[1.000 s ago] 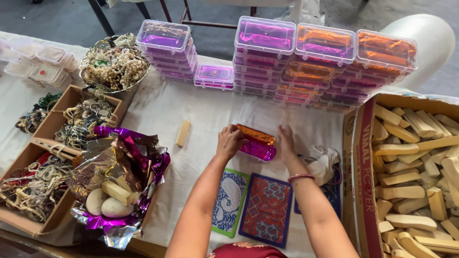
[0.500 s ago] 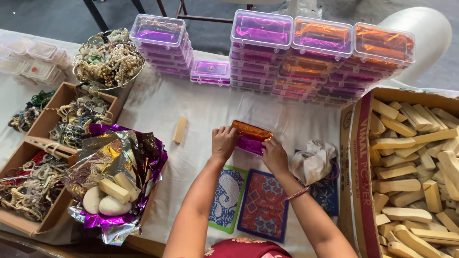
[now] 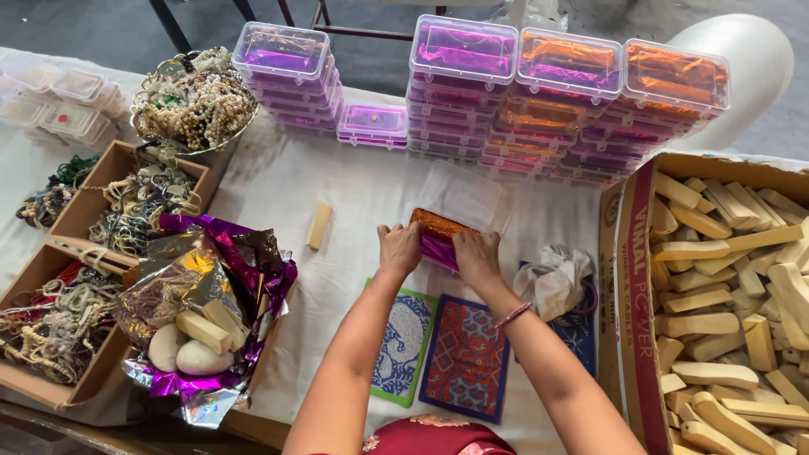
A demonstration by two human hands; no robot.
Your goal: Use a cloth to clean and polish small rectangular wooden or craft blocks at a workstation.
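Both hands pressed on a small plastic box (image 3: 440,238) lined with orange and purple foil, the left hand (image 3: 399,248) gripping its near-left edge and the right hand (image 3: 477,257) closed over its right side. The box sat on the white tablecloth (image 3: 354,190), just before stacks of boxes (image 3: 539,101). Patterned cards (image 3: 459,358) lay below; a carton of wooden blocks (image 3: 733,295) stood to the right.

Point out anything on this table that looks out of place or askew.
One wooden block lies alone on the white cloth, apart from the carton of wooden blocks at the right. The crumpled foil sheets spill untidily over the brown tray's edge. The stacked clear boxes stand neatly.
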